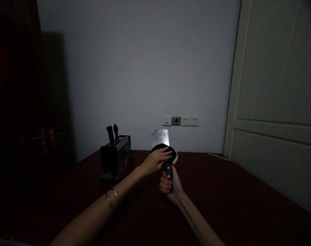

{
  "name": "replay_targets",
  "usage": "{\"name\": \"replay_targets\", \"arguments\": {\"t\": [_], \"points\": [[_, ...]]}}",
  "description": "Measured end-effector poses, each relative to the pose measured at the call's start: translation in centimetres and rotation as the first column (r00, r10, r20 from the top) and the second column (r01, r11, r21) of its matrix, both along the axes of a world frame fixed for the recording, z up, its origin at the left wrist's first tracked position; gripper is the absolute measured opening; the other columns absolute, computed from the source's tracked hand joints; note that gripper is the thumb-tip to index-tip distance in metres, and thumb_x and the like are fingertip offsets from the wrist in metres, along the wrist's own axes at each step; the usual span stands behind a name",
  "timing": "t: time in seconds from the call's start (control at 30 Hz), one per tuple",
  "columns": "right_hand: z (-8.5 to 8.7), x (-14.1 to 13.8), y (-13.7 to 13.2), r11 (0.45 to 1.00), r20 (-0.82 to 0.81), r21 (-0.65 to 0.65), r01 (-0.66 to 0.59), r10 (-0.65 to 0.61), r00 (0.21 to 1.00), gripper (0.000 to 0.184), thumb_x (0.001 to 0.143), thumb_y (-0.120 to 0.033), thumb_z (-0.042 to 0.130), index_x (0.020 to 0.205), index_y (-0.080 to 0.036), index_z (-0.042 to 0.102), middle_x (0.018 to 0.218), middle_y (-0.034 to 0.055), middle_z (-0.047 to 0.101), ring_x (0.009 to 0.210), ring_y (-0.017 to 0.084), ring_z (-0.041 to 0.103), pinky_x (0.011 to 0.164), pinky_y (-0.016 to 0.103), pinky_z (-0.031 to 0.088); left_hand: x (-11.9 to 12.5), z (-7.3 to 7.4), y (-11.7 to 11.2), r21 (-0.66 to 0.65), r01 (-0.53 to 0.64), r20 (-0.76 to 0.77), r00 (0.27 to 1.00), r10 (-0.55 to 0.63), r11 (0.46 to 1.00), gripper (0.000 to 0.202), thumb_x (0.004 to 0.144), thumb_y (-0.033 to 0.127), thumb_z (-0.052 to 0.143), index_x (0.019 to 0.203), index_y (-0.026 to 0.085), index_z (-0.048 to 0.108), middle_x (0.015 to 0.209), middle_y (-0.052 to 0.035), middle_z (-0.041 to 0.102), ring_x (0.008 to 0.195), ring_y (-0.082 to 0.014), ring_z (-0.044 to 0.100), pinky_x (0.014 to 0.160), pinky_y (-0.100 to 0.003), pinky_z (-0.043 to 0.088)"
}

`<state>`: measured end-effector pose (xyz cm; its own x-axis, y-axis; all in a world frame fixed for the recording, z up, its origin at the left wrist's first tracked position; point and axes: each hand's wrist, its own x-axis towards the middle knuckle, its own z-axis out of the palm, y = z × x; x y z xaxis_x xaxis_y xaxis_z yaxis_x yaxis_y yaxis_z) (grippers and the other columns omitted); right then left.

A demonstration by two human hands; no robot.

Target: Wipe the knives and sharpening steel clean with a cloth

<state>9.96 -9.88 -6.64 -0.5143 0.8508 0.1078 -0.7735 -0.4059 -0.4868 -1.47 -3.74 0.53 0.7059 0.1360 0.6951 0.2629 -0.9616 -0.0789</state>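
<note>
Fingers [165,183] of the right hand [173,183] are curled tight round the black, riveted handle [168,171] of a broad-bladed knife, held up over the middle of the worktop [209,191]. The blade [160,136] points away toward the wall [145,68], with a bright patch near its right edge. The left hand [156,160] lies across a dark, rounded piece [173,153] at the blade's near end, fingers extended; its thumb is hidden, so I cannot tell whether it grips. White fluff [175,160] shows at the piece's right edge. Silver bracelets [109,201] circle the left forearm. Farther left stands a knife block [109,160] with two dark handles [115,131] rising from it. Wall sockets [190,121] sit beyond the blade; a pale panelled door [275,102] is at right.
</note>
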Motion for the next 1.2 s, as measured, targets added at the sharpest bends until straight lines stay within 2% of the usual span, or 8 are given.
{"name": "replay_targets", "arguments": {"t": [0.13,0.23,0.47,0.83,0.97,1.07,1.2], "points": [[0.1,0.1,0.0,0.999,0.002,-0.026,0.032,-0.032,1.000,0.061,0.081,-0.063,0.027,0.043,-0.016,0.041,0.031,-0.0101,0.020,0.029,0.002,0.008,0.028,0.013,0.010,0.3,-0.8,0.0,-0.005,0.010,-0.027,1.000,-0.010,1.000,0.036,0.081,0.005,0.044,0.112,0.018,0.058,0.125,-0.0068,0.052,0.127,-0.0176,0.033,0.101,-0.041,0.036],[0.2,0.0,-0.1,0.997,0.027,-0.056,0.055,-0.053,0.998,0.062,0.082,-0.061,0.024,0.043,-0.017,0.040,0.030,-0.0096,0.020,0.028,0.002,0.008,0.028,0.013,0.010,0.4,-0.7,0.5,0.004,0.004,-0.046,0.999,-0.004,1.000,0.037,0.080,0.005,0.045,0.112,0.019,0.057,0.127,-0.0059,0.051,0.128,-0.0177,0.031,0.102,-0.042,0.034],[0.2,-0.1,0.1,0.994,0.134,-0.050,0.094,-0.086,0.987,0.063,0.079,-0.066,0.025,0.040,-0.017,0.036,0.027,-0.0088,0.022,0.025,0.003,0.012,0.028,0.015,0.010,0.4,0.7,2.1,-0.005,0.026,0.009,1.000,-0.026,1.000,0.035,0.083,0.007,0.043,0.113,0.017,0.058,0.127,-0.0082,0.050,0.128,-0.0192,0.031,0.101,-0.043,0.034],[-0.1,-0.3,0.1,0.996,0.167,-0.056,0.069,-0.059,0.984,0.063,0.078,-0.069,0.025,0.041,-0.018,0.035,0.028,-0.0096,0.021,0.025,0.003,0.012,0.029,0.015,0.009,0.9,2.6,6.0,-0.031,0.019,0.077,0.997,-0.016,0.999,0.032,0.083,0.010,0.043,0.109,0.016,0.061,0.124,-0.0091,0.053,0.127,-0.0208,0.033,0.100,-0.046,0.035],[-0.4,-0.4,0.2,0.997,0.174,-0.038,0.068,-0.061,0.983,0.063,0.076,-0.070,0.028,0.042,-0.018,0.035,0.028,-0.0098,0.021,0.025,0.002,0.013,0.029,0.014,0.009,1.0,3.1,7.2,-0.058,-0.012,0.138,0.990,0.020,0.998,0.034,0.082,0.009,0.043,0.110,0.017,0.060,0.124,-0.0079,0.053,0.127,-0.0204,0.033,0.101,-0.047,0.034],[-0.6,-0.6,0.3,0.998,0.184,-0.038,0.047,-0.039,0.982,0.065,0.077,-0.070,0.024,0.040,-0.018,0.034,0.027,-0.0091,0.022,0.024,0.003,0.013,0.028,0.015,0.009,1.0,3.6,7.9,-0.073,-0.049,0.175,0.983,0.061,0.996,0.032,0.082,0.011,0.044,0.109,0.016,0.061,0.124,-0.0083,0.053,0.126,-0.0210,0.034,0.101,-0.047,0.034],[-0.5,-0.8,0.3,0.998,0.181,-0.034,0.048,-0.041,0.983,0.066,0.079,-0.069,0.021,0.039,-0.017,0.035,0.027,-0.0086,0.022,0.024,0.003,0.014,0.028,0.015,0.008,1.0,4.1,8.1,-0.057,-0.076,0.159,0.984,0.084,0.996,0.031,0.083,0.013,0.044,0.110,0.016,0.060,0.124,-0.0076,0.052,0.127,-0.0209,0.032,0.101,-0.047,0.033]]}}
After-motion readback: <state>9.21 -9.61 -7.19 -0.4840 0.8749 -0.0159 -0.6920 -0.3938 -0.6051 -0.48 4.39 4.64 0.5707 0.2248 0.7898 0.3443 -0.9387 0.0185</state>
